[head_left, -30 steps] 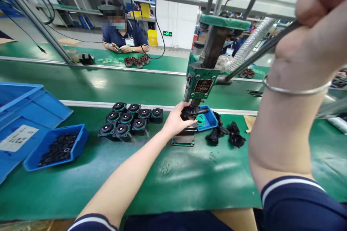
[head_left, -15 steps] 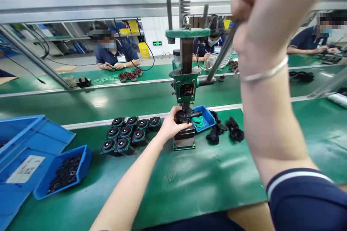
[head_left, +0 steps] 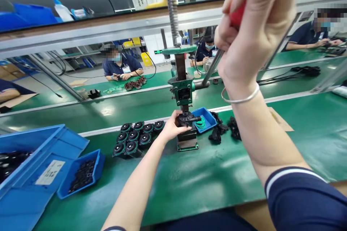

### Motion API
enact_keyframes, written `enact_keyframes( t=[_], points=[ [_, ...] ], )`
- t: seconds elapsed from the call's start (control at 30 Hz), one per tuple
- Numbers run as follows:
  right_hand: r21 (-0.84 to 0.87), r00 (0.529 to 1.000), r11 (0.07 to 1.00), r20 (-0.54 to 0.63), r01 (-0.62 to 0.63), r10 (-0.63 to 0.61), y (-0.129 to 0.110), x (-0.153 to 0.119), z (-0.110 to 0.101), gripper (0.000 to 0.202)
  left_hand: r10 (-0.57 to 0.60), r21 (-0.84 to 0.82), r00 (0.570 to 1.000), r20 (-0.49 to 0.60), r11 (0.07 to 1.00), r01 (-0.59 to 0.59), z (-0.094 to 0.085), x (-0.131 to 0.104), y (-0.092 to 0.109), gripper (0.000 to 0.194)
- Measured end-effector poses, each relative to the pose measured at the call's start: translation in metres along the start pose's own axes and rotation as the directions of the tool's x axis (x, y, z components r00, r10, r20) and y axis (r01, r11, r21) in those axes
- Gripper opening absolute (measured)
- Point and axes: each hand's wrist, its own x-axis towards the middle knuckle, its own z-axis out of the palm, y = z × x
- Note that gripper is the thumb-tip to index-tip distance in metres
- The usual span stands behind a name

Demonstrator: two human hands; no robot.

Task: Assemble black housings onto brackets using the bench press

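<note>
A green hand press [head_left: 183, 92] stands on the bench in front of me. My left hand [head_left: 173, 126] grips a round black plastic housing with a side spout [head_left: 187, 118] under the press ram, thumb and fingers around its left side. My right hand [head_left: 249, 25] is raised at the upper right, wrapped round the red knob [head_left: 238, 16] of the press lever [head_left: 213, 68]. Left of the press, several black round parts with green rings [head_left: 132, 135] stand in rows. A blue tray [head_left: 207, 120] holding green rings sits just behind the press to the right.
Loose black parts [head_left: 216, 135] lie right of the press. On the left are a large blue bin [head_left: 67, 144] and a small blue bin [head_left: 97, 173] of small black pieces. A metal shelf beam [head_left: 108, 32] crosses above; co-workers [head_left: 123, 65] sit beyond the bench.
My view has tilted up and shifted, so the bench appears lower. My right hand, still on the lever knob, shows lower and further left in the picture. The left hand keeps the black housing under the ram.
</note>
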Motion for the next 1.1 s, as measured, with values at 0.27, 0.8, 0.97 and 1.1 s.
enact_keyframes(
  t=[0.27, 0.8, 0.97, 1.1],
  points=[
    [-0.541, 0.939, 0.778, 0.288, 0.32, -0.186, -0.014, -0.036, -0.041, 0.045, 0.107, 0.151, 0.98, -0.168, 0.985, -0.082, 0.021, -0.047, 0.013, 0.062],
    [-0.927, 0.821, 0.347, 0.306, 0.141, 0.483, 0.032, -0.324, -0.199, 0.052, 0.206, 0.517, 0.977, -0.058, 0.843, -0.147, 0.067, -0.114, -0.004, 0.062],
    [-0.984, 0.804, -0.12, -0.178, -0.133, 0.567, 0.064, -0.282, -0.344, 0.072, 0.311, 0.85, 0.922, -0.23, 0.526, 0.034, -0.053, -0.055, -0.011, 0.07],
    [-0.943, 0.854, -0.233, -0.318, -0.238, 0.412, 0.072, -0.241, -0.398, 0.079, 0.07, 0.95, 0.991, -0.117, 0.298, 0.091, -0.097, -0.028, -0.034, 0.066]
  ],
)
